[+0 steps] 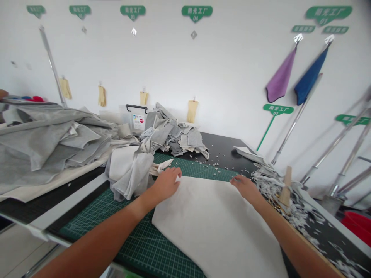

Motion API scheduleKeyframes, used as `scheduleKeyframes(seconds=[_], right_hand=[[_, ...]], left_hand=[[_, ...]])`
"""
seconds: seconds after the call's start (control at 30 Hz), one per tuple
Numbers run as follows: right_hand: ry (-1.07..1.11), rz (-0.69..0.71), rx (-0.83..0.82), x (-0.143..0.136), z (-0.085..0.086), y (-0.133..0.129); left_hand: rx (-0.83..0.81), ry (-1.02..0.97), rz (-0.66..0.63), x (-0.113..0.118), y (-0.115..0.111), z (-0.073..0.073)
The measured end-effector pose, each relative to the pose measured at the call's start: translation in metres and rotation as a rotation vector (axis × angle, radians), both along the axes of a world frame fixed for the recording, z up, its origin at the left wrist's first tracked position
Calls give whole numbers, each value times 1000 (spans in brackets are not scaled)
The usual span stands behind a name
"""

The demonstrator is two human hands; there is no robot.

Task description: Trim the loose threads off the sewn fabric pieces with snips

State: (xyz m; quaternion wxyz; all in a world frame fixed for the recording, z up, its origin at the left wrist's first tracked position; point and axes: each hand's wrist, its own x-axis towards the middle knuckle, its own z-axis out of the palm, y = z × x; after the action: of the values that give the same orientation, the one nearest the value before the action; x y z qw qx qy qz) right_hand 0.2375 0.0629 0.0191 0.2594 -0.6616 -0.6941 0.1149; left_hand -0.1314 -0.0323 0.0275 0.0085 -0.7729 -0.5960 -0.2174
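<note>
An off-white piece of cloth [214, 220] is spread over a green gridded cutting mat [142, 239], its near end running out of the bottom of the view. My left hand [168, 181] pinches the cloth's far left corner between thumb and fingers. At the far right corner, my right hand [245, 187] holds the edge in the same way. The far edge stretches fairly straight between both hands. Just left of my left hand lies a crumpled grey-and-white cloth bundle [130, 170].
Large grey cloths [58, 143] pile up at left, and a grey heap [174, 131] sits beside a clear plastic box [136, 121]. Shredded scraps [301, 208] and a wooden strip [286, 187] lie at right. A red bucket [358, 226] stands beyond the table. Another person's hand [3, 94] shows far left.
</note>
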Motion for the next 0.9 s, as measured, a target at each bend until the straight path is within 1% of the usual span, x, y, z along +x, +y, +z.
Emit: scheduleKeyframes(seconds=[0.03, 0.1, 0.2, 0.3, 0.4, 0.53, 0.63, 0.73, 0.8, 0.9], right_hand=[[-39, -20, -23, 14, -4, 0], [-113, -46, -64, 36, -13, 2], [-183, -74, -142, 54, -24, 5], [-223, -116, -174, 62, -29, 9], [-230, -159, -164, 67, -30, 12], [-189, -94, -153, 67, -27, 13], [-117, -39, -199, 60, -21, 7], [57, -19, -280, 54, -17, -1], [188, -25, -311, 51, -17, -4], [345, -81, -330, 50, -19, -4]], left_hand=[[-21, 13, -46, 3, -1, -2], [-31, 51, -84, 9, -2, -5], [-11, 119, -56, 14, -5, -7], [-34, 164, -28, 15, -8, -3], [-95, 205, -10, 10, -12, 4], [-171, 256, 39, 3, -20, 14], [-168, 273, 75, 1, -25, 16], [-161, 284, 106, 1, -25, 14], [-174, 312, 117, 1, -24, 12], [-188, 361, 120, 3, -24, 13]])
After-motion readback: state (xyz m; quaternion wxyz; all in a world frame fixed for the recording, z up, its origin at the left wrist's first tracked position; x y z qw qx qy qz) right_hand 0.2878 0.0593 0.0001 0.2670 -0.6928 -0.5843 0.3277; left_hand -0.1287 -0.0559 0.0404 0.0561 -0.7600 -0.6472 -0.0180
